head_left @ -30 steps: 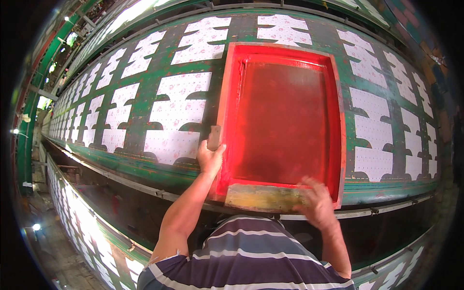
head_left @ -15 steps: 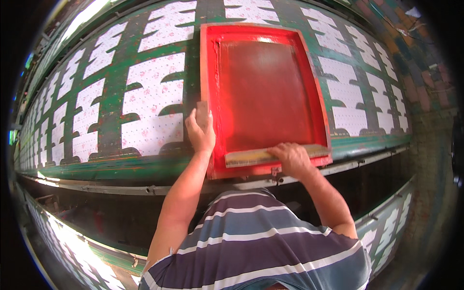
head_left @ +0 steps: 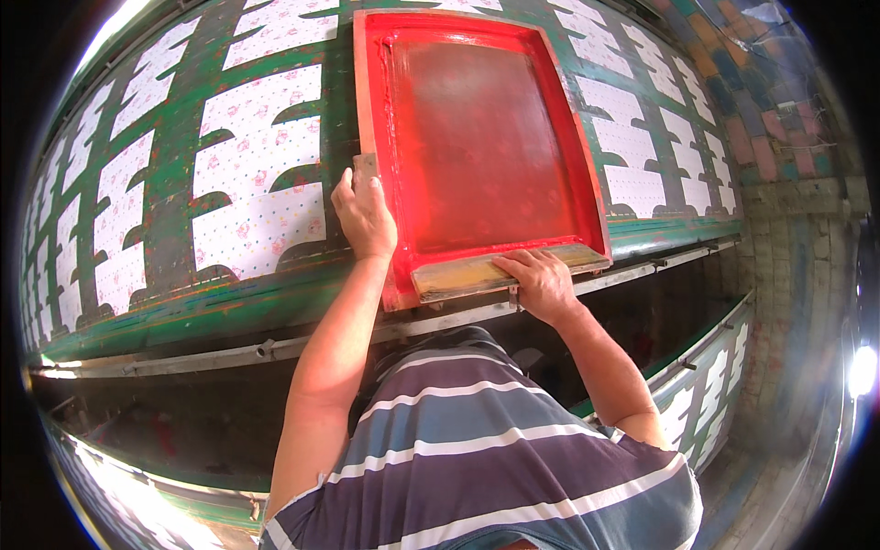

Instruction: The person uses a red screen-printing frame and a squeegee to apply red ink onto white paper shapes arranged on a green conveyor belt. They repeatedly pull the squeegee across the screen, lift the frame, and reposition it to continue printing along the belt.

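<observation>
Seen from above: a red screen frame over a long green table, near end reaching the table's edge on the side of a striped shirt — flat or slightly raised, impossible to tell. Inside the frame, a dark reddish mesh panel, bordered by inner walls in glossy red. At the frame's left side, a small wooden block, with the left hand closed partway around it, fingers to the outside, thumb toward the frame. Along the frame's near end, a flat yellowish-brown bar, fixed or loose, hard to say, with the right hand laid over its right half, fingers bent across the top; thumb out of sight, so no telling how firm a hold. To the left and right of the frame, rows of white floral pieces with dark rounded notches; just below its near end, a pale metal rail

In handling, probably stiff, broad and moderately heavy as a whole; at the mesh panel, likely thin and easily torn; on the glossy red, perhaps slippery. Best held by the block at the frame's left and by the near end — palms clear of the mesh
</observation>
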`<state>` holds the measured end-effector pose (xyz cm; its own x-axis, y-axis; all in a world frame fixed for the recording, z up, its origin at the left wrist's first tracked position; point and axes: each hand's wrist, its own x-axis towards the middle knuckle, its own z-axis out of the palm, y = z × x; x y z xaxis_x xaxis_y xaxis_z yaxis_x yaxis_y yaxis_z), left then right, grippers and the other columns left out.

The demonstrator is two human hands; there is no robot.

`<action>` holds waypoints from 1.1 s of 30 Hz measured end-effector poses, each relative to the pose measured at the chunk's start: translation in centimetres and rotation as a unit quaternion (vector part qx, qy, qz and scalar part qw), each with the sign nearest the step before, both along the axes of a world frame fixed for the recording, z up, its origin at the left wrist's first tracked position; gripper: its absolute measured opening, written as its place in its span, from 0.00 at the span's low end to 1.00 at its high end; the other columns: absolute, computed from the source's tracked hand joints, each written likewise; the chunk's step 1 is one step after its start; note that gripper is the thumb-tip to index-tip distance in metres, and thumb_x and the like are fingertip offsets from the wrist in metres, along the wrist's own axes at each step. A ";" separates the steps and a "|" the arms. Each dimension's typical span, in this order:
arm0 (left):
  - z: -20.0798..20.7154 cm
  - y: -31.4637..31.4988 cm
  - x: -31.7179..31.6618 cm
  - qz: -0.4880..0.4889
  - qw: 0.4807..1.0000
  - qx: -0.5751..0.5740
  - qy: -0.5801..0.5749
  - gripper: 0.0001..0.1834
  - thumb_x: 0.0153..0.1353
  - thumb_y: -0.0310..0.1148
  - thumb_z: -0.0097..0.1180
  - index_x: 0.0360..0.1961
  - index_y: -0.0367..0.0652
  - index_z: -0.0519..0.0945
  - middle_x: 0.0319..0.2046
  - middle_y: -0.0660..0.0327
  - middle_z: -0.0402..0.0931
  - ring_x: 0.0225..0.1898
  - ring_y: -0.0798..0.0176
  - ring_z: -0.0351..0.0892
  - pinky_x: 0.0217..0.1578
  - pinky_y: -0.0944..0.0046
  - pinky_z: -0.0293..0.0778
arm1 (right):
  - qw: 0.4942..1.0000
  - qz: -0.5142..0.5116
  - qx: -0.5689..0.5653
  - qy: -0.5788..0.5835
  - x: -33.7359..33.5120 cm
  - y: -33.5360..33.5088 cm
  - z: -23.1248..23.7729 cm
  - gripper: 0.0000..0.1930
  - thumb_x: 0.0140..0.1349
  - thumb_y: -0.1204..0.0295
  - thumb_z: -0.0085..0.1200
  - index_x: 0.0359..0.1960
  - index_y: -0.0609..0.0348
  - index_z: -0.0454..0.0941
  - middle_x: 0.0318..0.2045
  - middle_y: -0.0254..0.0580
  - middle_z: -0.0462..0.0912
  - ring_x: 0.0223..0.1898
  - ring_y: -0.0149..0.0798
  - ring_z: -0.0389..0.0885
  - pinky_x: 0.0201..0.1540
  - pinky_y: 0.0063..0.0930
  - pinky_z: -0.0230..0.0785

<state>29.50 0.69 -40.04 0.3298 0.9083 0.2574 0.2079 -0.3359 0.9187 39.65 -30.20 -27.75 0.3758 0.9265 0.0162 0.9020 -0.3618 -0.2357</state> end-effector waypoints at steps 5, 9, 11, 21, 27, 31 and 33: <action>-0.2 -0.1 -0.2 -0.006 1.000 0.000 0.001 0.33 0.84 0.49 0.57 0.76 0.31 0.72 0.69 0.39 0.74 0.73 0.39 0.71 0.76 0.43 0.65 | 0.997 0.004 0.049 -0.060 2.6 2.4 -2.4 0.33 0.49 0.79 0.70 0.61 0.46 0.88 0.56 0.38 0.89 0.57 0.48 0.88 0.61 0.47 0.79; 0.0 -0.3 -0.5 -0.007 1.000 0.015 -0.003 0.31 0.83 0.42 0.60 0.76 0.32 0.71 0.68 0.40 0.72 0.71 0.39 0.73 0.74 0.43 0.67 | 0.995 0.002 0.069 -0.076 7.8 6.7 -3.6 0.30 0.53 0.80 0.68 0.61 0.45 0.88 0.53 0.38 0.89 0.55 0.48 0.88 0.61 0.47 0.79; 0.0 -0.4 -0.6 -0.002 1.000 0.011 0.013 0.31 0.83 0.41 0.59 0.77 0.31 0.70 0.69 0.41 0.72 0.72 0.40 0.73 0.75 0.44 0.67 | 0.995 0.002 0.068 -0.079 11.1 9.6 -3.9 0.28 0.56 0.80 0.66 0.61 0.44 0.88 0.51 0.37 0.89 0.55 0.48 0.88 0.61 0.46 0.79; 1.6 -1.2 -0.2 0.055 0.996 0.006 0.072 0.31 0.82 0.41 0.57 0.75 0.28 0.72 0.69 0.38 0.76 0.71 0.39 0.75 0.73 0.44 0.69 | 0.988 0.025 0.096 -0.122 29.2 24.7 -5.5 0.20 0.65 0.74 0.61 0.57 0.42 0.91 0.46 0.42 0.90 0.51 0.50 0.91 0.57 0.49 0.82; 2.3 -1.8 0.0 0.099 0.987 -0.015 0.127 0.30 0.81 0.41 0.57 0.74 0.29 0.74 0.67 0.39 0.77 0.66 0.39 0.78 0.68 0.45 0.73 | 0.987 -0.004 0.043 -0.153 37.3 32.8 -4.9 0.20 0.67 0.72 0.60 0.59 0.37 0.90 0.53 0.43 0.91 0.55 0.51 0.92 0.61 0.50 0.84; 1.9 -1.6 0.2 0.113 0.981 0.046 0.149 0.28 0.81 0.38 0.57 0.75 0.33 0.75 0.62 0.50 0.78 0.52 0.56 0.78 0.55 0.55 0.77 | 0.996 0.002 -0.035 -0.082 41.4 36.5 -1.9 0.21 0.68 0.73 0.56 0.60 0.41 0.90 0.54 0.45 0.93 0.59 0.54 0.91 0.62 0.53 0.84; 1.7 -1.6 0.2 0.119 0.980 0.037 0.155 0.28 0.81 0.38 0.57 0.75 0.34 0.75 0.62 0.50 0.78 0.52 0.57 0.78 0.55 0.55 0.77 | 0.997 0.004 -0.021 -0.071 42.2 37.0 -1.6 0.21 0.68 0.73 0.55 0.60 0.42 0.90 0.54 0.47 0.93 0.60 0.54 0.91 0.63 0.53 0.84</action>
<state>29.70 -0.93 -38.36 0.1839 0.9517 0.2458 0.5542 -0.3069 0.7738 81.90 6.82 -29.34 0.3655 0.9303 0.0301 0.9280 -0.3617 -0.0892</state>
